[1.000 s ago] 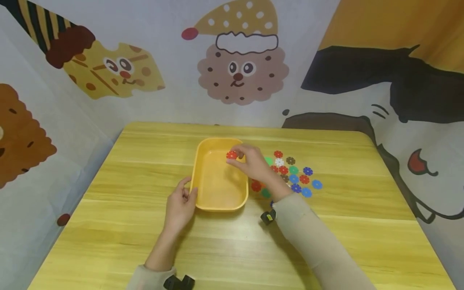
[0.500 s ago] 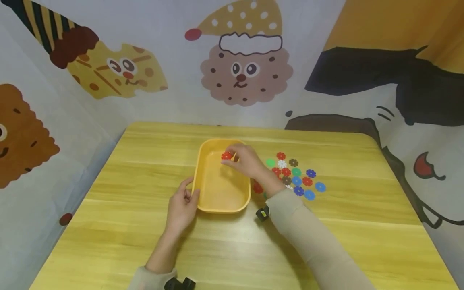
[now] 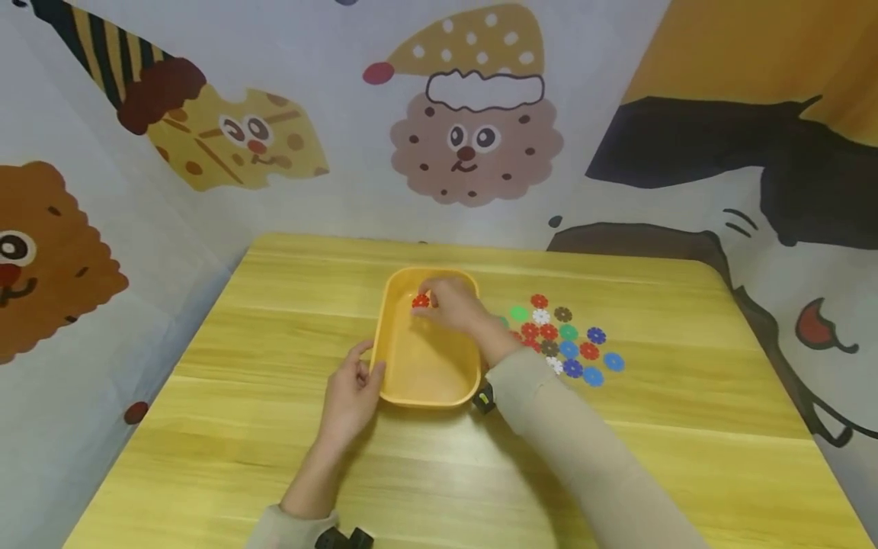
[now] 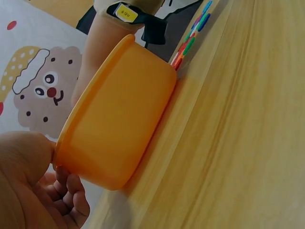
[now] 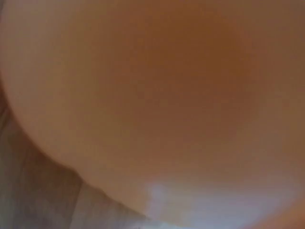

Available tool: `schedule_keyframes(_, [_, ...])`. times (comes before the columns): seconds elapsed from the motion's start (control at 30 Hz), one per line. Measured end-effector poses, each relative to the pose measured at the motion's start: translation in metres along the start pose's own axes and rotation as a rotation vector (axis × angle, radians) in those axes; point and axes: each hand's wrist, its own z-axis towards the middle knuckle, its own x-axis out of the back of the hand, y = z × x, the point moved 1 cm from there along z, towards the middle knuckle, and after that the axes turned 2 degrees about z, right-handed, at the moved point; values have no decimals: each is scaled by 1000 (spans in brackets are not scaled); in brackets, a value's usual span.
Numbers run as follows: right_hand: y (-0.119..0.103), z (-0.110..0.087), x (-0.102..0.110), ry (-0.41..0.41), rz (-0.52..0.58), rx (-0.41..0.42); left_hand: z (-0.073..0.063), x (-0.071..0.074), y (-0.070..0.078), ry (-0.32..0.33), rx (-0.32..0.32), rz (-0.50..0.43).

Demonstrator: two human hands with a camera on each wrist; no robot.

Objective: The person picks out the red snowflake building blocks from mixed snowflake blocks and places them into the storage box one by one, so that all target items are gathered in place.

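Observation:
A yellow plastic tray [image 3: 428, 374] stands on the wooden table in the head view. My left hand [image 3: 351, 393] holds its left rim; the left wrist view shows the thumb at the rim of the tray [image 4: 119, 114] and curled fingers against the outer wall. Over the far part of the tray, my right hand [image 3: 456, 306] pinches a red notched disc, a snowflake building piece [image 3: 420, 302], between thumb and fingertips. The tray's floor shows bare in front of that hand. A blurred close-up fills most of the right wrist view, with the fingertips hidden there.
Right of the tray, several snowflake discs lie spread on the table [image 3: 439, 473]: red discs [image 3: 588, 351], blue discs [image 3: 613, 361], green, white and brown ones. The right forearm partly covers the nearest. A cartoon-printed cloth [image 3: 357, 213] hangs behind the table.
My right hand has moved left and lower into the tray with the red snowflake piece. The left hand keeps its hold on the rim. The head view has shifted slightly.

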Motion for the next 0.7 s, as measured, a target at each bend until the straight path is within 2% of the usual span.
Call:
schedule_keyframes(0.13, [0,5,-8,-19,14,-10,-1,1,0,-11,-3,0])
schedule_keyframes(0.37, [3,3,-15,-27,64,-89,-1,-3,2,-5,-1,13])
schedule_keyframes(0.7, [5,-7,0,47,127,31,0,-3,3,42,22,40])
